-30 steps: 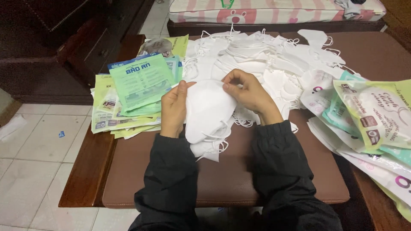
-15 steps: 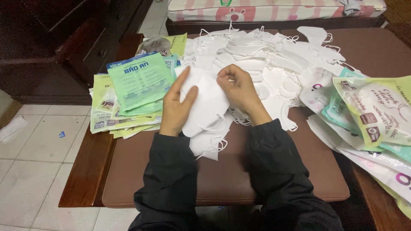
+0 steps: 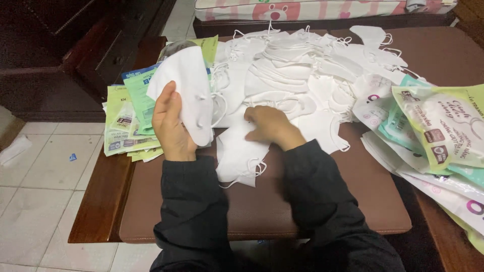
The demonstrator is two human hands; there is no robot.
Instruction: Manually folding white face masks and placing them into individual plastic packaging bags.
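2 hands (image 3: pixel 174 126) (image 3: pixel 269 126), white mask (image 3: pixel 189 90) lifted, mask pile (image 3: pixel 297 75), packets (image 3: pixel 128 121) beside

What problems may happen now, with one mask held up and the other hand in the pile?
1. The left hand grips the white mask only along one edge, so it may slip.
2. Ear loops in the mask pile look tangled; the right hand may drag several out.
3. The packets overhang the table edge and may fall.
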